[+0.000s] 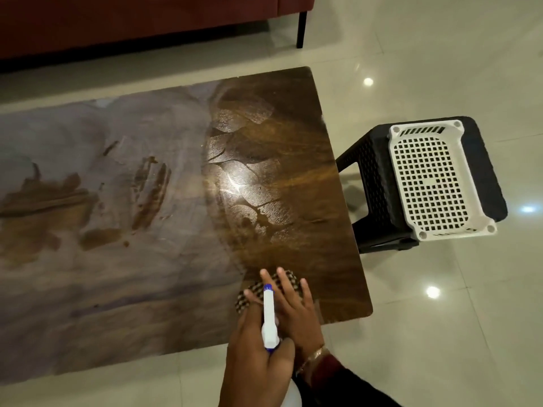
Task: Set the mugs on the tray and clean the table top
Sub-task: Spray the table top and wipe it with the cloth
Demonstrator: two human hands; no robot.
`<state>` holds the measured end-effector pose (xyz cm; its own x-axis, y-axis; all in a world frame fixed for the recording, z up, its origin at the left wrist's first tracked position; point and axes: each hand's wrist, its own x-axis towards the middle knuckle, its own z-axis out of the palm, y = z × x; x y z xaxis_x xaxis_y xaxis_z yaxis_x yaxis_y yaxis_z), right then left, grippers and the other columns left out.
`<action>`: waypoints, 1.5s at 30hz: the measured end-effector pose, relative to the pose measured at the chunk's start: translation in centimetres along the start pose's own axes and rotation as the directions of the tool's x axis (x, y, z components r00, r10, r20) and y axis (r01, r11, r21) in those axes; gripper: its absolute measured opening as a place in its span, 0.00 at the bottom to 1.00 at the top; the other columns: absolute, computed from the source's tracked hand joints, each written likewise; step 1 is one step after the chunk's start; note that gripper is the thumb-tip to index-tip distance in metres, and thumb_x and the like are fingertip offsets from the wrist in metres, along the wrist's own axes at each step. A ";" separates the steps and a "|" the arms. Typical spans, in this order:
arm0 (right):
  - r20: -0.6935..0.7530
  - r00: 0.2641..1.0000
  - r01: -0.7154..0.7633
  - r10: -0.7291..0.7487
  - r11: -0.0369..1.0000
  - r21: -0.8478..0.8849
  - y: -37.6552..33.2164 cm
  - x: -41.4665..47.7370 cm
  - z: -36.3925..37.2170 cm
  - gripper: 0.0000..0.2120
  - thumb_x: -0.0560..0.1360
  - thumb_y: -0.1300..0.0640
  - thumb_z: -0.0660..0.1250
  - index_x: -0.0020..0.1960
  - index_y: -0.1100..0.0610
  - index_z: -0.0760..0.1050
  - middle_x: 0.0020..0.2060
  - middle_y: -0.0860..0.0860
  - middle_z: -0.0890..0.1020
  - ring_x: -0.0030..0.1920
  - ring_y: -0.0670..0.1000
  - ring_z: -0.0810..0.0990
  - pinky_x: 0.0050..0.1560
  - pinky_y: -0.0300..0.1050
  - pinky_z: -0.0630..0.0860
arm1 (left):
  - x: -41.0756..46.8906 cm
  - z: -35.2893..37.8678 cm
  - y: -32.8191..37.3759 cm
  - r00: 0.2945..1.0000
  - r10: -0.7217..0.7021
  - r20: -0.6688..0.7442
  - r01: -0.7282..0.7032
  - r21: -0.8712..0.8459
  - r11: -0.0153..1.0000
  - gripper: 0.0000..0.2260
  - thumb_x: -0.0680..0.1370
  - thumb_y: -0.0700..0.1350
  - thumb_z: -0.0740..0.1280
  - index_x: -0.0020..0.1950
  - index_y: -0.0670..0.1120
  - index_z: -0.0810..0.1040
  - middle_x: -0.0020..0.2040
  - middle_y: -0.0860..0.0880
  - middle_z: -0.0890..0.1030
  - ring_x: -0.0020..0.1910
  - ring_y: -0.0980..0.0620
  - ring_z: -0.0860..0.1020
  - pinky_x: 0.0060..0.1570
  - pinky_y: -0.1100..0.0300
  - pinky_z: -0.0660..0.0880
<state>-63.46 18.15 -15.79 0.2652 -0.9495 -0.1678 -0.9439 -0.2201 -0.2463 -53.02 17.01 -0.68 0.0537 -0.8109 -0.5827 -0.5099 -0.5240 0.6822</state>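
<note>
The wooden table top [279,142] fills the middle of the view; a dull grey film with brown smears covers its left part; its right part is bare, glossy brown wood with curved wet streaks and a bright glare spot. Near the front right corner the right hand [293,306] lies flat, fingers spread, pressing a checkered cloth [251,290] on the wood. The left hand [255,356] is just beside it, curled round a white and blue spray bottle [269,318], nozzle pointing away over the cloth. To the right of the table a white perforated tray [455,234] sits on a black plastic stool [373,177]; a red sofa [132,22] stands beyond, on a shiny pale tiled floor [440,318].
</note>
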 end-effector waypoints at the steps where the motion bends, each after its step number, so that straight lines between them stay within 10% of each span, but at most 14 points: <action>1: 0.012 0.999 -0.051 0.051 0.999 0.006 0.4 -1.3 0.2 0.33 0.77 0.41 0.63 0.81 0.37 0.57 0.83 0.50 0.54 0.81 0.58 0.58 0.70 0.71 0.66 | 0.1 -0.1 -0.4 1.000 0.017 0.005 -0.017 0.016 1.000 0.19 0.65 0.49 0.68 0.57 0.53 0.79 0.50 0.52 0.81 0.50 0.52 0.81 0.50 0.60 0.77; 10: -0.062 0.803 -0.582 0.593 0.802 0.137 0.6 6.2 -3.0 0.38 0.74 0.48 0.65 0.82 0.41 0.57 0.83 0.53 0.53 0.82 0.62 0.49 0.75 0.75 0.50 | -0.4 -4.5 -6.2 0.982 0.060 -0.182 -0.057 0.021 0.998 0.07 0.66 0.42 0.69 0.43 0.47 0.78 0.36 0.51 0.78 0.40 0.52 0.79 0.38 0.72 0.71; 15: 0.013 0.977 -0.211 0.211 0.975 0.074 -8.9 10.4 -0.7 0.42 0.71 0.46 0.69 0.81 0.40 0.56 0.83 0.53 0.54 0.82 0.64 0.51 0.75 0.74 0.50 | -0.9 -7.0 -8.1 0.978 0.025 -0.206 -0.027 -0.004 1.000 0.07 0.66 0.46 0.70 0.42 0.49 0.78 0.36 0.53 0.80 0.39 0.55 0.80 0.40 0.63 0.74; 18: 0.079 0.996 0.051 -0.052 0.999 0.016 -12.0 6.7 1.1 0.38 0.72 0.40 0.68 0.80 0.40 0.60 0.82 0.53 0.57 0.81 0.62 0.55 0.74 0.73 0.59 | -0.8 -9.1 -8.2 0.975 0.031 -0.220 -0.036 -0.019 0.999 0.15 0.65 0.46 0.70 0.49 0.60 0.79 0.43 0.64 0.83 0.43 0.64 0.81 0.45 0.69 0.77; 20: 0.113 0.987 0.113 -0.113 0.994 0.011 -11.2 3.3 1.5 0.32 0.75 0.40 0.61 0.79 0.38 0.61 0.83 0.52 0.57 0.81 0.60 0.57 0.72 0.73 0.62 | -0.3 -10.9 -8.4 0.981 0.010 -0.193 -0.014 -0.022 1.000 0.18 0.65 0.43 0.70 0.48 0.63 0.80 0.44 0.55 0.85 0.45 0.56 0.83 0.47 0.60 0.79; 24: 0.064 0.993 -0.094 0.096 0.995 -0.026 -4.3 1.2 -0.1 0.37 0.72 0.47 0.62 0.81 0.39 0.58 0.83 0.52 0.54 0.81 0.60 0.56 0.72 0.76 0.59 | 0.8 -12.9 -9.4 0.989 -0.045 -0.144 0.043 -0.017 0.999 0.13 0.70 0.38 0.75 0.54 0.45 0.82 0.47 0.45 0.83 0.47 0.46 0.82 0.50 0.47 0.81; 30: -0.054 0.786 -0.613 0.615 0.788 0.062 -5.8 11.4 -2.0 0.38 0.73 0.47 0.64 0.82 0.43 0.57 0.83 0.55 0.53 0.82 0.64 0.50 0.74 0.76 0.52 | 2.1 -15.5 -9.0 0.993 0.004 -0.121 -0.010 -0.046 0.999 0.10 0.68 0.46 0.72 0.47 0.56 0.77 0.43 0.52 0.81 0.42 0.49 0.82 0.45 0.61 0.78; 34: -0.055 0.913 -0.399 0.404 0.913 0.085 -13.4 17.5 -0.9 0.38 0.73 0.47 0.62 0.82 0.42 0.55 0.83 0.53 0.52 0.82 0.64 0.47 0.75 0.74 0.48 | 4.0 -17.2 -8.5 0.991 0.008 -0.133 -0.017 -0.069 0.997 0.08 0.65 0.47 0.69 0.42 0.48 0.77 0.36 0.48 0.78 0.36 0.43 0.80 0.41 0.41 0.80; 39: 0.075 0.989 0.128 -0.125 0.991 -0.038 -19.9 14.7 1.4 0.28 0.81 0.50 0.55 0.81 0.44 0.61 0.81 0.50 0.62 0.80 0.60 0.59 0.69 0.68 0.71 | 6.3 -18.8 -6.4 0.980 0.137 -0.143 -0.143 -0.031 0.989 0.13 0.67 0.46 0.69 0.51 0.53 0.80 0.43 0.52 0.81 0.44 0.52 0.82 0.45 0.54 0.80; 45: 0.030 0.994 -0.103 0.103 0.995 -0.011 -8.9 13.3 -1.3 0.37 0.72 0.47 0.61 0.81 0.39 0.58 0.83 0.52 0.57 0.82 0.59 0.55 0.72 0.75 0.60 | 8.3 -21.0 -6.1 0.988 0.096 -0.117 -0.101 -0.035 0.994 0.10 0.68 0.46 0.70 0.47 0.52 0.77 0.41 0.50 0.80 0.39 0.47 0.81 0.40 0.41 0.83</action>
<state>-51.80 7.17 -14.61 0.1720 -0.9601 -0.2205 -0.9683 -0.1237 -0.2169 -31.46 7.95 -0.41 0.1044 -0.8826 -0.4585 -0.4825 -0.4480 0.7526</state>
